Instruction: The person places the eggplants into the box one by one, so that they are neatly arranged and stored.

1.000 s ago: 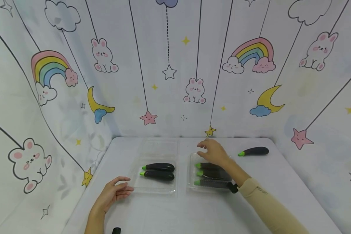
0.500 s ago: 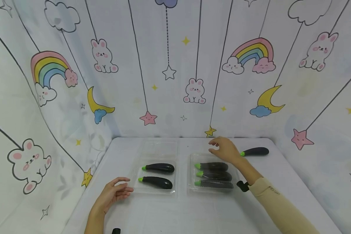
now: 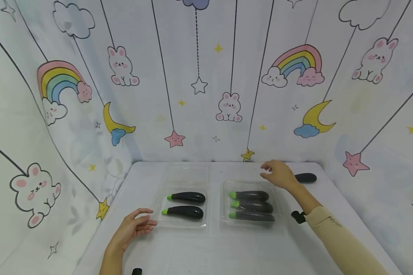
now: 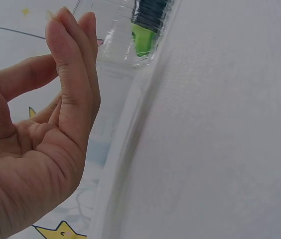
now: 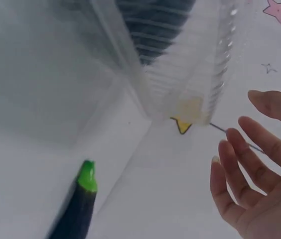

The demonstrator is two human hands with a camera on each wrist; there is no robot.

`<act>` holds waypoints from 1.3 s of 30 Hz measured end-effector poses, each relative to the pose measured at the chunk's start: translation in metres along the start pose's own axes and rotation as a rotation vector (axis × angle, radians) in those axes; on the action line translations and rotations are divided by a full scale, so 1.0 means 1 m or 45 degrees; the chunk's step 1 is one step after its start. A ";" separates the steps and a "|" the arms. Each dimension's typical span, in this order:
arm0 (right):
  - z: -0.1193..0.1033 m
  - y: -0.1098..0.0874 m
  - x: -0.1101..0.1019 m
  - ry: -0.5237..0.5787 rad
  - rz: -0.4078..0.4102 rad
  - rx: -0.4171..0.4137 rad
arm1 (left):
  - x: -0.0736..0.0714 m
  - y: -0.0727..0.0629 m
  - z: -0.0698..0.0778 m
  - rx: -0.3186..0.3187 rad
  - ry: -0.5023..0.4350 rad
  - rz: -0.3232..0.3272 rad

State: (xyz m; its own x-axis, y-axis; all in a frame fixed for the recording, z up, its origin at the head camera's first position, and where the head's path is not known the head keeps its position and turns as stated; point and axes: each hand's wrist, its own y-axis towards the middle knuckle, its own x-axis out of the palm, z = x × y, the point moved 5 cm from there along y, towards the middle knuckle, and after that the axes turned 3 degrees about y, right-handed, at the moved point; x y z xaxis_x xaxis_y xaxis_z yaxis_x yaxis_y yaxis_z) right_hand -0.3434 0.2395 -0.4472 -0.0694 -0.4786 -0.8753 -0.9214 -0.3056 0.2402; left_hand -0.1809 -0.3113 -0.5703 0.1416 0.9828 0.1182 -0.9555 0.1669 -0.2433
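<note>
My left hand (image 3: 135,228) is at the left edge of an open clear plastic box (image 3: 179,225), fingers relaxed and holding nothing. Two dark eggplants with green stems, a back one (image 3: 186,197) and a front one (image 3: 183,212), lie side by side in that box. My right hand (image 3: 278,175) hovers empty with loosely bent fingers, behind the right corner of a second clear box (image 3: 251,225). It overlaps a loose eggplant (image 3: 306,178) in the head view, hiding its stem end; the right wrist view shows this eggplant's green stem (image 5: 87,177).
The second box looks lidded, with three eggplants (image 3: 251,206) inside. The open box's clear lid (image 3: 188,175) lies flat toward the back wall. Printed cloth walls (image 3: 199,110) enclose the white table (image 3: 220,252) at the back and sides.
My right hand has moved right, away from above the second box toward the loose eggplant. The front eggplant in the open box has rolled slightly forward. My left hand has stayed still.
</note>
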 end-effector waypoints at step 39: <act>0.148 -0.028 -0.013 -0.236 -0.180 0.306 | -0.003 0.001 -0.003 0.004 0.031 0.010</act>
State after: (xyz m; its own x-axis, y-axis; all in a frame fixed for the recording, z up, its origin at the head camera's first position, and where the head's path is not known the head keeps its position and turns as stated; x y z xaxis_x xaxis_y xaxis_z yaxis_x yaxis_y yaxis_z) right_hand -0.3736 0.3764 -0.5048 0.0173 -0.2808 -0.9596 -0.9891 -0.1450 0.0246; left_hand -0.1820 -0.3138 -0.5737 0.1402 0.9858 0.0926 -0.9573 0.1588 -0.2414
